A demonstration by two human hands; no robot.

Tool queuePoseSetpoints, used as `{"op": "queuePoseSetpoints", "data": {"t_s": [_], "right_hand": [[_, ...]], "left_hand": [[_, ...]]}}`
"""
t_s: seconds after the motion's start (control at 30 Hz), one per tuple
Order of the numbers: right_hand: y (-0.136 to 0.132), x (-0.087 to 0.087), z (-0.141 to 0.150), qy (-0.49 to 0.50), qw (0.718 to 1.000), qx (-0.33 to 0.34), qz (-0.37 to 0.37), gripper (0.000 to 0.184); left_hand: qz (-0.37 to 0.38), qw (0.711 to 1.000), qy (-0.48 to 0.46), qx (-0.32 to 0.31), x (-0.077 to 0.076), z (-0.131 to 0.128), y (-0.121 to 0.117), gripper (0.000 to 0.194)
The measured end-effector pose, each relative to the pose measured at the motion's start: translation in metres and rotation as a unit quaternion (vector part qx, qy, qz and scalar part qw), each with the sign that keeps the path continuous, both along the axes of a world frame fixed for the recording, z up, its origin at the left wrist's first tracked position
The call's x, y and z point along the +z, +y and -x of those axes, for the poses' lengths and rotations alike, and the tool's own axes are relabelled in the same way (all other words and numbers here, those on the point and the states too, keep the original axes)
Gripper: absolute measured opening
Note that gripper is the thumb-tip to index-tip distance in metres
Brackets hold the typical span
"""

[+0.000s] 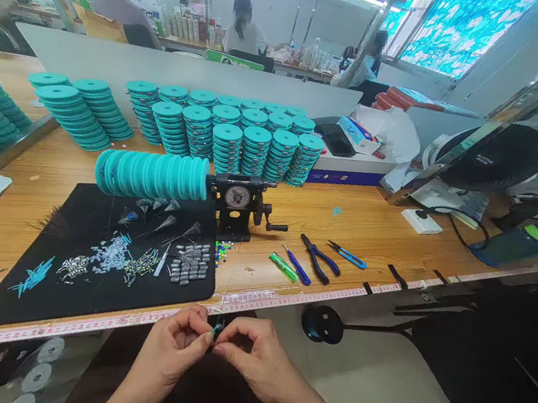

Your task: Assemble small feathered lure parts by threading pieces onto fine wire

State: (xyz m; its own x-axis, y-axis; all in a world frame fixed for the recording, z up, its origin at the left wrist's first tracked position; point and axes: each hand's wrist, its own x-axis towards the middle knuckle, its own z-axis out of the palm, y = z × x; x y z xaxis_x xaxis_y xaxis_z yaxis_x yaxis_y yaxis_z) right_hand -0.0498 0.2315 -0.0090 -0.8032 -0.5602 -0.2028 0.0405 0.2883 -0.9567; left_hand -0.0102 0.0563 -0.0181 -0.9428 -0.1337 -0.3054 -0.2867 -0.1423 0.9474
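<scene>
Left hand [169, 353] and right hand [258, 361] in a narrow pinch on a small teal bead [216, 330], threaded on thin clear line [225, 296]. Just ahead of the grip, pink measuring tape [140, 318] edges the light wooden bench [357, 221]; a black fabric mat [82, 298] lies ahead and to the left.

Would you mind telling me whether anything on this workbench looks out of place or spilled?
A small teal scrap lies alone on the bench, away from the spools, and loose coloured beads sit scattered just beside the black mat.
</scene>
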Motion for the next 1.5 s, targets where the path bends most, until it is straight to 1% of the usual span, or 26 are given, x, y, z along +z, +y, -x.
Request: {"op": "queuePoseSetpoints", "data": {"t_s": [0.1, 0.17, 0.23, 0.3, 0.37, 0.5, 0.6, 0.7, 0.83, 1.03, 1.1, 1.2, 1.3, 1.37, 1.43, 1.5], "right_hand": [[-0.001, 0.005, 0.000, 0.046, 0.999, 0.005, 0.013, 0.008], [-0.001, 0.005, 0.000, 0.052, 0.998, 0.003, 0.029, 0.009], [0.000, 0.002, 0.000, 0.002, 0.999, 0.006, 0.053, 0.009], [0.002, -0.002, 0.000, -0.079, 0.994, 0.009, 0.080, 0.009], [0.005, -0.006, 0.002, -0.123, 0.988, 0.012, 0.094, 0.011], [0.013, -0.005, 0.011, -0.120, 0.988, 0.028, 0.095, 0.015], [0.015, -0.004, 0.018, -0.128, 0.987, 0.045, 0.086, 0.016], [0.013, -0.005, 0.023, -0.139, 0.985, 0.062, 0.080, 0.019], [0.012, -0.004, 0.024, -0.133, 0.985, 0.084, 0.076, 0.018], [0.015, -0.002, 0.019, -0.092, 0.992, 0.063, 0.055, 0.013], [0.014, -0.001, 0.017, -0.086, 0.993, 0.063, 0.058, 0.010], [0.012, 0.002, 0.017, -0.071, 0.994, 0.044, 0.075, 0.009], [0.010, 0.005, 0.017, -0.047, 0.996, 0.013, 0.075, 0.010], [0.011, 0.007, 0.017, -0.037, 0.997, 0.004, 0.069, 0.012], [0.012, 0.008, 0.018, -0.046, 0.996, 0.009, 0.072, 0.016], [0.013, 0.007, 0.019, -0.080, 0.993, 0.028, 0.080, 0.021]], "left_hand": [[0.010, 1.000, 0.008, -0.005, 0.003, 0.000, 0.003, 0.022], [0.012, 1.000, 0.013, -0.011, 0.002, 0.000, 0.004, 0.021], [0.013, 1.000, 0.010, -0.019, 0.001, 0.000, 0.006, 0.021], [0.013, 1.000, 0.006, -0.027, 0.000, 0.000, 0.006, 0.022], [0.009, 0.999, 0.006, -0.038, -0.001, 0.001, 0.005, 0.023], [-0.012, 0.998, 0.005, -0.062, -0.005, 0.001, 0.003, 0.027], [-0.019, 0.998, 0.008, -0.067, -0.010, 0.002, 0.004, 0.026], [-0.028, 0.998, 0.002, -0.058, -0.012, 0.001, 0.007, 0.027], [-0.059, 0.997, -0.026, -0.035, -0.008, 0.000, 0.010, 0.028], [-0.118, 0.991, -0.057, -0.019, 0.003, -0.001, 0.013, 0.030], [-0.129, 0.990, -0.062, -0.010, 0.005, 0.000, 0.014, 0.030], [-0.137, 0.987, -0.079, 0.008, 0.008, 0.001, 0.016, 0.031], [-0.147, 0.985, -0.087, 0.017, 0.009, 0.002, 0.016, 0.029], [-0.157, 0.984, -0.082, 0.017, 0.008, 0.002, 0.016, 0.029], [-0.163, 0.984, -0.076, 0.013, 0.007, 0.003, 0.017, 0.028], [-0.163, 0.984, -0.075, 0.009, 0.006, 0.003, 0.017, 0.028]]}}
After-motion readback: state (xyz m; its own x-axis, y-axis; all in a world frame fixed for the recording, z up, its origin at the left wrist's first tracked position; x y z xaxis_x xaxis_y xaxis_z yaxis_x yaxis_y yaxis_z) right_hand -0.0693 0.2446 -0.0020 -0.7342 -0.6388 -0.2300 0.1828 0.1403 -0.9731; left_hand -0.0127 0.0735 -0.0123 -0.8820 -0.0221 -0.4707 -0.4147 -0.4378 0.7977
